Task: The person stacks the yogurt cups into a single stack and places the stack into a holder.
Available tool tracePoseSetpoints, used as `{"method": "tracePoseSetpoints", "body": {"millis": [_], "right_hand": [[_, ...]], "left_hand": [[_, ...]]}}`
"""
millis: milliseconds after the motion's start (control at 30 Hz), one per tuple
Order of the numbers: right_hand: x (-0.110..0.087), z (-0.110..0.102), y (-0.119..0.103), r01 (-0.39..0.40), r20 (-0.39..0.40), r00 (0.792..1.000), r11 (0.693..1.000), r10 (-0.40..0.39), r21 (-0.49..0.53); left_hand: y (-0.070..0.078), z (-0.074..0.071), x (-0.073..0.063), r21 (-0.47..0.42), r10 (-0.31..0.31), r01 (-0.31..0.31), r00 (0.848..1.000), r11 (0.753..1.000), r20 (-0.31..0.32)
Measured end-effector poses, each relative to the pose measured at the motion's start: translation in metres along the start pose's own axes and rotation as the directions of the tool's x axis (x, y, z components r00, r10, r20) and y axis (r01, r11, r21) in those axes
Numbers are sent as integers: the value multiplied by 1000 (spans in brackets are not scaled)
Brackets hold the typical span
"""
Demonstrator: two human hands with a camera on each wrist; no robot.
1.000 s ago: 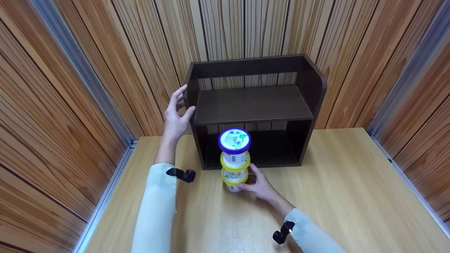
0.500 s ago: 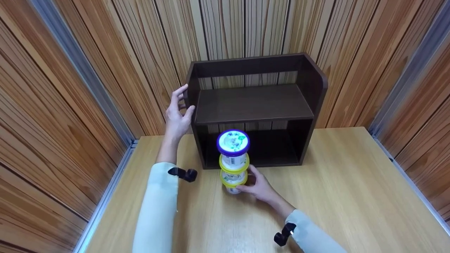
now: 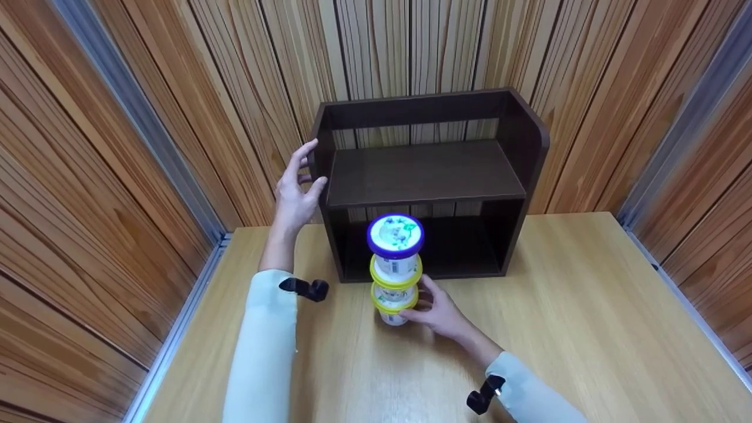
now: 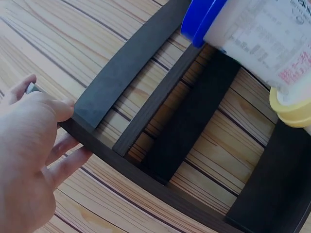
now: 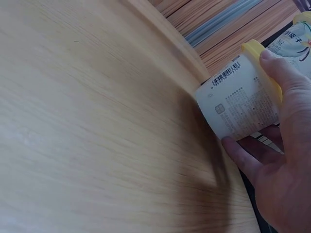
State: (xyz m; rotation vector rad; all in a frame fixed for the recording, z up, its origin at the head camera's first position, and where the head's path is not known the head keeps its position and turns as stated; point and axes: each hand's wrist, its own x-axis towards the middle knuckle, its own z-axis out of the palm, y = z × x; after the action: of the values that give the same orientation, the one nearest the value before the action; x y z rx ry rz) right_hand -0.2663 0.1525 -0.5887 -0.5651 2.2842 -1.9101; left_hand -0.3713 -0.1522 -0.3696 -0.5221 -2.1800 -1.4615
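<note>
Three white lidded tubs stand in a stack in front of the shelf: a purple-blue-lidded tub on top, then a yellow-lidded middle tub and a yellow-lidded bottom tub. My right hand grips the bottom tub from its right side, thumb by the lid and fingers round the back and base. That base appears raised off the tabletop in the right wrist view. My left hand holds the left side panel of the dark brown shelf, thumb on one face and fingers on the other.
The shelf has an upper and a lower level, and stands at the back of the light wooden table against the wood-panelled wall. Panelled walls with metal edging flank the table. A black camera mount sits on the left wrist.
The stack and my right hand have shifted slightly left, then slightly right again. My left hand keeps its hold on the shelf's side panel.
</note>
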Motion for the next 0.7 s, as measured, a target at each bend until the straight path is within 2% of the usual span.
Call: {"method": "tracePoseSetpoints", "body": {"millis": [233,467,700], "right_hand": [[-4,-11,-10,25,0,1000,1000,-25,-11],[-6,-24,-22,22,-8,1000,1000,-22,-20],[-4,-34,-33,73,9,997,997,-73,-16]], "left_hand": [[0,1,2,-46,-14,14,1000,999,-4],[1,2,2,-22,-10,10,1000,1000,-1],[0,0,2,3,-13,13,1000,1000,-19]]}}
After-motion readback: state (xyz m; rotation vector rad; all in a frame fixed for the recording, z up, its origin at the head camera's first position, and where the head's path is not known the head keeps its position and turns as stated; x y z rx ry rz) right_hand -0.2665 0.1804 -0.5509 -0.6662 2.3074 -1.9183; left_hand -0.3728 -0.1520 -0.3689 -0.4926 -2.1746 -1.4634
